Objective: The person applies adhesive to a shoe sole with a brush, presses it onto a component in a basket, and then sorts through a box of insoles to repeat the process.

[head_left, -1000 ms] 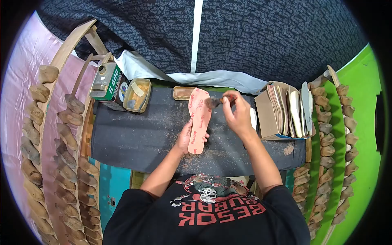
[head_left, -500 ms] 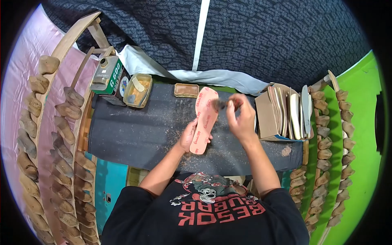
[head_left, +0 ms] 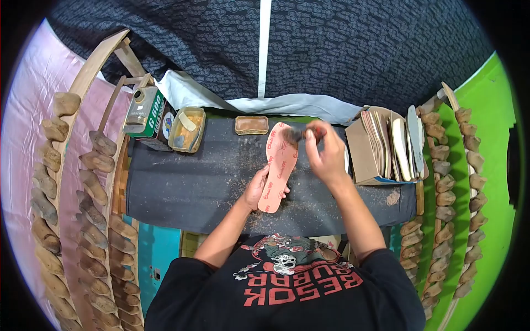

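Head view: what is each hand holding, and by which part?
Left hand: the pink sole, by its lower half. Right hand: a dark-tipped tool, by the end away from its tip.

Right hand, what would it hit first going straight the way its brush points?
Probably the insole in the left hand: the brush in the right hand overlaps its far end in view, but whether they touch is unclear.

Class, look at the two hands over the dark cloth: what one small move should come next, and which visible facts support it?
Probably, the right hand should sweep the brush-like tool down the pink sole-shaped piece: the tool's blurred dark head is at the upper end, while the left hand supports the lower part.
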`<state>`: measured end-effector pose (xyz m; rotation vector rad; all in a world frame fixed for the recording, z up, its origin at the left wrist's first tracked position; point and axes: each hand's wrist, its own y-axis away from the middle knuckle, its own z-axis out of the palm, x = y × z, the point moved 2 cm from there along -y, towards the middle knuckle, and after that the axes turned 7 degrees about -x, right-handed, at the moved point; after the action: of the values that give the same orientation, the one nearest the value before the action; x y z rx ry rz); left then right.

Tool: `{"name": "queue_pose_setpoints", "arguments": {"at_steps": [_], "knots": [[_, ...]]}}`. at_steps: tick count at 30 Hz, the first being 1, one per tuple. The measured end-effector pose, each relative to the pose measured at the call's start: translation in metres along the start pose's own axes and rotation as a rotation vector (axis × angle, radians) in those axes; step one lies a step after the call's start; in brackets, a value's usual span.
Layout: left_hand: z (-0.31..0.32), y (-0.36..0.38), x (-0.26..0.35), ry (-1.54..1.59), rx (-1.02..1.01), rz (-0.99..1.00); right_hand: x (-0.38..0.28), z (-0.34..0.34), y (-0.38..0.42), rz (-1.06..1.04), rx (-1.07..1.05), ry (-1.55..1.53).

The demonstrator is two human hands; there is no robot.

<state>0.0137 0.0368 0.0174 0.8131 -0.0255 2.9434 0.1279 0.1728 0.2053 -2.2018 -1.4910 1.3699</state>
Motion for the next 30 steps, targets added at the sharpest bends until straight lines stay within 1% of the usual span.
{"name": "queue_pose_setpoints", "arguments": {"at_steps": [3,6,7,9,11,12,13,15,16,17,19,21,23,25,27,30], "knots": [[0.008,-0.003,-0.001,-0.019,-0.028,-0.018,0.007,-0.003,-0.007,-0.018,0.026,0.044],[0.007,-0.002,-0.001,0.028,0.020,0.028,-0.013,0.004,0.010,-0.104,-0.104,0.035],[0.002,-0.001,-0.003,0.051,0.033,0.047,-0.017,0.008,0.020,-0.092,-0.142,-0.046],[-0.005,0.001,-0.001,0.075,0.047,0.070,-0.021,0.015,0.033,-0.067,-0.201,-0.091],[-0.006,0.005,0.000,0.051,0.036,0.050,-0.017,0.013,0.027,-0.079,-0.175,-0.092],[-0.007,0.006,-0.003,0.055,0.037,0.041,-0.009,0.010,0.020,-0.036,-0.125,-0.076],[-0.010,0.006,-0.006,0.049,0.008,0.008,-0.002,0.007,0.013,0.006,-0.071,-0.059],[-0.008,0.003,-0.005,0.030,-0.057,-0.055,0.008,0.001,-0.002,0.021,0.004,-0.031],[0.002,0.001,-0.004,-0.003,-0.027,-0.026,0.011,0.000,-0.005,0.016,0.014,-0.007],[0.004,-0.001,-0.005,-0.007,-0.031,-0.026,0.012,-0.001,-0.008,0.010,0.021,0.016],[0.005,-0.002,-0.007,-0.022,0.004,0.007,0.002,0.003,-0.002,0.002,-0.035,-0.018],[0.001,-0.003,-0.010,-0.027,0.007,0.017,-0.010,0.010,0.010,0.006,-0.139,-0.054],[-0.004,-0.004,-0.011,-0.023,0.086,0.041,-0.017,0.015,0.013,0.006,-0.195,-0.099],[-0.002,-0.002,-0.003,-0.054,0.071,0.012,-0.001,0.013,0.005,-0.020,-0.110,-0.051],[0.001,-0.001,0.000,-0.086,0.049,-0.027,0.013,0.006,-0.009,0.043,-0.038,-0.014],[0.004,-0.003,0.003,-0.147,0.023,-0.017,0.011,-0.002,-0.019,0.043,-0.011,0.000]]}}
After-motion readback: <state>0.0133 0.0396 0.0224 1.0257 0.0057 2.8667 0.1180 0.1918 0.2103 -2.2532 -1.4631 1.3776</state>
